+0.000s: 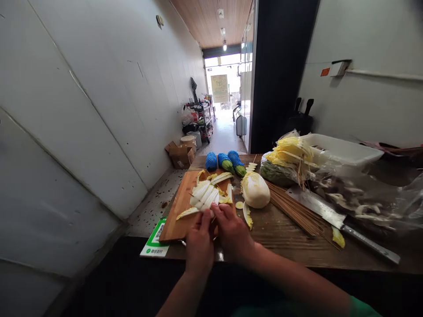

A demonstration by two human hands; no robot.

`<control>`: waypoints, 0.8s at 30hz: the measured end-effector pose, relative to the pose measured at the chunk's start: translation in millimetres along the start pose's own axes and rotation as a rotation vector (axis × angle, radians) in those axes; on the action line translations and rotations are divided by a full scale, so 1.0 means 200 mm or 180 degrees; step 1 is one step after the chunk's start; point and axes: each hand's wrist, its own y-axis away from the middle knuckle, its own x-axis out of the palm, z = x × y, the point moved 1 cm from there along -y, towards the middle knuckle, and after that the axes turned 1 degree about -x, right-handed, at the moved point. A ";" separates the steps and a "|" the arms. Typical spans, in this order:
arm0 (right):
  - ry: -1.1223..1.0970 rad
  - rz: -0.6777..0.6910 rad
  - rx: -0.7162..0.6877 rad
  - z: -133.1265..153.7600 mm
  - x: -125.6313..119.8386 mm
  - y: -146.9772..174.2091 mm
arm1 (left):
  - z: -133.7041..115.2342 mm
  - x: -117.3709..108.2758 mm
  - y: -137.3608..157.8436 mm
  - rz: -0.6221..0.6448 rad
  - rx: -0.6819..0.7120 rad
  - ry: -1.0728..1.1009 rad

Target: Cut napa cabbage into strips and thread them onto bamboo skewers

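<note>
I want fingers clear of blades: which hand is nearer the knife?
Right. The right hand is left of the knife, with the thin sticks between them; the left hand is farther left, beyond the right hand.

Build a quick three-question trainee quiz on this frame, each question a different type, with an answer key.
1. True or false: the left hand and the right hand are spread apart at opposite sides of the brown wooden cutting board.

2. What sits between the board and the bundle of thin brown wooden sticks?
A) a white plastic tub
B) a round pale cabbage head
C) a green-and-white QR card

3. How many blue-netted oblong items lie at the table's far edge?

Key:
1. False; they meet at the near end of the flat white leaf pieces.
2. B
3. Three
</note>
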 end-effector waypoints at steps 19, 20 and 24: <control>-0.2466 0.1621 0.1536 0.18 0.12 0.53 | 0.16 -0.46 0.25 -0.1240 -0.1182 0.1182; -0.2416 0.1565 0.1503 0.18 0.13 0.54 | 0.16 -0.46 0.25 -0.1244 -0.1208 0.1207; -0.2330 0.1500 0.1505 0.18 0.13 0.56 | 0.18 -0.48 0.24 -0.1212 -0.1300 0.1254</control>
